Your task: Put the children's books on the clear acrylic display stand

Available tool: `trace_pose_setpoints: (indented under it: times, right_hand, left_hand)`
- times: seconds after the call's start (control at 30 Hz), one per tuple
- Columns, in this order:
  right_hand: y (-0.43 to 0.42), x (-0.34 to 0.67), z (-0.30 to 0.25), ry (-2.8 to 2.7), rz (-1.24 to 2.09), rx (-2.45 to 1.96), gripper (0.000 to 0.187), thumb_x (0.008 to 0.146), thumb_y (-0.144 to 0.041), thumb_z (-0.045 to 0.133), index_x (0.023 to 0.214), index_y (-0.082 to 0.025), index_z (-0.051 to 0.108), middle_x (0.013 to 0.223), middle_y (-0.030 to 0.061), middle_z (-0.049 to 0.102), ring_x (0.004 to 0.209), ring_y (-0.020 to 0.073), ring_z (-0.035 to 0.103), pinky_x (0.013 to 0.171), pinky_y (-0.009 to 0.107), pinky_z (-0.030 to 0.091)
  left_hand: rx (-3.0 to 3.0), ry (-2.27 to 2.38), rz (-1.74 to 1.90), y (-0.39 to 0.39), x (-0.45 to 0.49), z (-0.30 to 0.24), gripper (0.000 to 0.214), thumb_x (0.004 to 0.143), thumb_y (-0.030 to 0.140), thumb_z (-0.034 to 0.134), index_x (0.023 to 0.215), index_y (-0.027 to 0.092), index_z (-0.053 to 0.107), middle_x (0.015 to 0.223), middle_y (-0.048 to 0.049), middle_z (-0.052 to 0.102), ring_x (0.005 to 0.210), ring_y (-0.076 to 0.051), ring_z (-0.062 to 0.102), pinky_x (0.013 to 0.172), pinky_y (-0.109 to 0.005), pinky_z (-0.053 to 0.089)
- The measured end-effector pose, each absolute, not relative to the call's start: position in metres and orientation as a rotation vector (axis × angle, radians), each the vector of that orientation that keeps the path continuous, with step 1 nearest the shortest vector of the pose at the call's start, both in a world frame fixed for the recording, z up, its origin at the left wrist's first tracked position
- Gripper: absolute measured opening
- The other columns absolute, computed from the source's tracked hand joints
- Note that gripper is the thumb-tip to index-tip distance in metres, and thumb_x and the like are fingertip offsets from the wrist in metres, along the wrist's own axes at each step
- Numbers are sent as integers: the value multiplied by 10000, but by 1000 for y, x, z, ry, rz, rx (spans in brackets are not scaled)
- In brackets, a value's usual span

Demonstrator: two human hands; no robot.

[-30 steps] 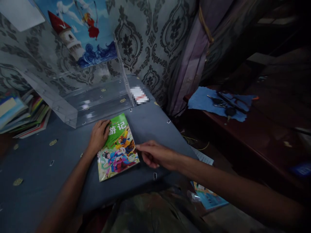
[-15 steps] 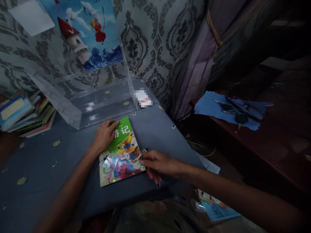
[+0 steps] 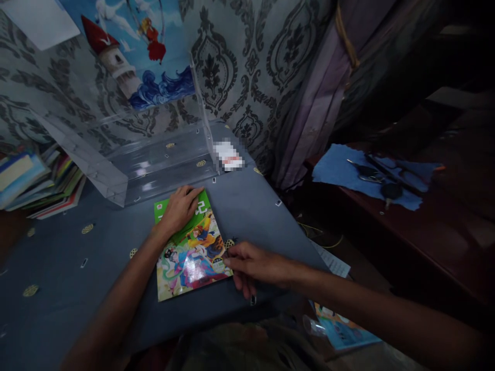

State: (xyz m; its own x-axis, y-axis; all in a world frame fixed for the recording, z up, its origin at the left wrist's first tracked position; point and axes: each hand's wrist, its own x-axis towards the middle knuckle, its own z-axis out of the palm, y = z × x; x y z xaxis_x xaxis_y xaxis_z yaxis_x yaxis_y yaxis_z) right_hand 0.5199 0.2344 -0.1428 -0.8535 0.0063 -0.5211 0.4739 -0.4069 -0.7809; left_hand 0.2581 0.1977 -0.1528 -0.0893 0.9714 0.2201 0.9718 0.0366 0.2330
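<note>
Left hand (image 3: 180, 208) slid right across the top of the book (image 3: 193, 252) on the bench (image 3: 251, 206), grip unclenched, likely steadying it; right hand (image 3: 253, 264) was at its right edge, couldn't tell if pinching.

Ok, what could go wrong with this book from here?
The book might crease if pulled: the left hand rests across its top part while the right hand is at its right edge. If slid forward, it might bump the clear stand just beyond.
</note>
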Motion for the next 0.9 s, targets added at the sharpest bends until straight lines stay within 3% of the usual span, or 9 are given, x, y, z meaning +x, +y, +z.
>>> trace_pose_setpoints:
  times: [0.3, 0.6, 0.77, 0.9]
  right_hand:
    - [242, 517, -142, 1658, -2339, 703, 278, 1003, -406, 549, 836, -192, 487, 546, -64, 600, 409, 67, 564, 406, 147, 410]
    - [249, 511, -143, 1748, -2216, 648, 302, 994, -440, 537, 823, -202, 462, 559, -50, 607, 435, 96, 589, 437, 186, 447]
    - [264, 509, -134, 2274, -1892, 627, 287, 964, -403, 549, 779, -184, 545, 603, -22, 604, 459, 105, 570, 456, 210, 405]
    - [281, 490, -145, 2872, -1693, 730, 178, 955, -267, 474, 841, -191, 588, 685, -9, 613, 605, 135, 590, 603, 250, 458]
  left_hand:
    - [-2122, -2280, -600, 210, 245, -150, 413, 983, 260, 419, 1318, 169, 643, 1138, -100, 649, 1055, -246, 571, 986, -405, 458]
    - [-2115, -2222, -529, 213, 246, -151, 425, 993, 235, 400, 1341, 143, 626, 1256, -126, 635, 1152, -255, 560, 1041, -428, 448]
    - [-2039, -2208, -402, 209, 255, -151, 430, 999, 222, 404, 1369, 143, 607, 1371, -154, 588, 1260, -295, 513, 1067, -479, 438]
    - [-2034, -2228, -367, 207, 261, -149, 449, 997, 201, 398, 1394, 94, 579, 1353, -177, 605, 1224, -309, 544, 1047, -484, 459]
